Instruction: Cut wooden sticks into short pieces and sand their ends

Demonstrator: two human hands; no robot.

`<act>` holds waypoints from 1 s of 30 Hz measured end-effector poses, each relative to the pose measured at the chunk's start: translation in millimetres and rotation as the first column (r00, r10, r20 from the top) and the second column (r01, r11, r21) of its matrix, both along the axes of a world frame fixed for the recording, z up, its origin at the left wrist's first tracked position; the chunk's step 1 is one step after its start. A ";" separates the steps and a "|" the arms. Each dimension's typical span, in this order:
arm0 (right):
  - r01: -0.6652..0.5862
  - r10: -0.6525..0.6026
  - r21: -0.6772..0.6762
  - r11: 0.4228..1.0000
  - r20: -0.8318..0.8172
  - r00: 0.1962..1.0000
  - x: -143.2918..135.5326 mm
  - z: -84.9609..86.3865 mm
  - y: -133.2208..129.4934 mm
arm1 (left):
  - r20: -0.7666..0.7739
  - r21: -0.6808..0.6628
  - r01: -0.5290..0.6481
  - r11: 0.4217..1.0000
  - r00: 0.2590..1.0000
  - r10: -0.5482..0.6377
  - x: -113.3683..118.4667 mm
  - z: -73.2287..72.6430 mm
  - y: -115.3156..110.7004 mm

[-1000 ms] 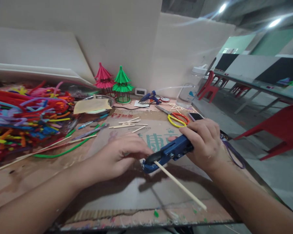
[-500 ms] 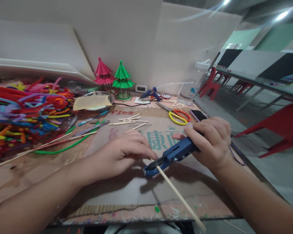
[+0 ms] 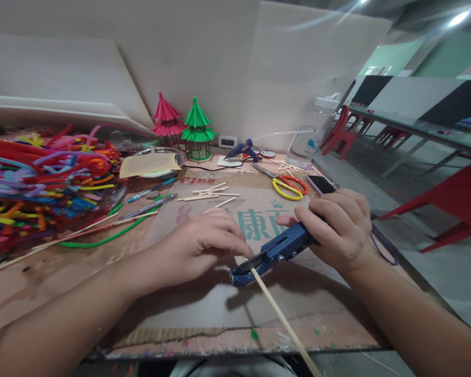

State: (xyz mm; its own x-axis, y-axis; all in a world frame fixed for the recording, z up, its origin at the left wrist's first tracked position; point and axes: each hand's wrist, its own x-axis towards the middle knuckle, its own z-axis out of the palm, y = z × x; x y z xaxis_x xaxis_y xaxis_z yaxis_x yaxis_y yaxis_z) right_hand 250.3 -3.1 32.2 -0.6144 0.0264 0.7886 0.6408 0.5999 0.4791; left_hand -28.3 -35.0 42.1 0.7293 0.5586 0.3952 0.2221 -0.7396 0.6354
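My right hand point(image 3: 337, 228) is wrapped round the handles of a blue hand cutter point(image 3: 284, 246), whose jaws point left over the cardboard. A thin pale wooden stick point(image 3: 282, 317) lies across the jaws, between the dark blade and the blue lower jaw. Its long part slants toward me past the table's front edge. My left hand point(image 3: 210, 241) pinches the far end of the stick just beyond the blade; its fingertips partly hide that end. Several short cut sticks point(image 3: 208, 195) lie on the printed cardboard point(image 3: 188, 309) behind my left hand.
A heap of coloured pipe cleaners point(image 3: 43, 188) fills the left. Behind stand a pink pagoda model point(image 3: 167, 118), a green pagoda model point(image 3: 197, 128), a glue gun point(image 3: 243, 151) and a clear bottle point(image 3: 308, 136). Scissors point(image 3: 288, 187) and a phone point(image 3: 321, 184) lie near my right hand.
Both hands, the cutter and the stick hold almost the same position. The view has shifted slightly.
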 end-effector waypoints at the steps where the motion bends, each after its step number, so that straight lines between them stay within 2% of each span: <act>1: -0.002 0.002 -0.001 1.000 0.000 1.000 0.4 -0.4 0.1 | 0.001 0.000 0.003 1.000 1.000 -0.003 0.1 0.0 0.0; 13: -0.010 0.011 0.041 0.999 -0.015 1.000 -3.2 0.6 -0.8 | -0.015 0.023 0.011 1.000 1.000 -0.011 -1.9 1.2 0.5; 18: 0.027 -0.027 0.002 1.000 -0.030 0.999 -3.7 -2.0 -1.8 | 0.003 0.025 0.035 0.999 0.999 -0.035 -1.9 -1.4 0.9; 24: -0.022 0.020 -0.032 0.999 -0.064 0.998 -2.9 -5.4 -1.6 | -0.018 0.032 0.048 0.998 0.999 -0.048 -1.4 0.5 0.9; 30: -0.013 0.010 -0.055 0.998 -0.060 0.998 -4.0 -6.6 -2.9 | -0.011 0.056 0.047 0.997 0.999 -0.046 -1.1 2.5 0.0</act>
State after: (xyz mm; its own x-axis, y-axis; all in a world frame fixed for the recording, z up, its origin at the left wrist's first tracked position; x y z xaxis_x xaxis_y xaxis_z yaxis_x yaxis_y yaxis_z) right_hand 246.2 -6.0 25.7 -0.5671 0.0641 0.8211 0.6598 0.6322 0.4063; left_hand -29.5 -35.0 44.5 0.7578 0.5013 0.4177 0.1927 -0.7835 0.5907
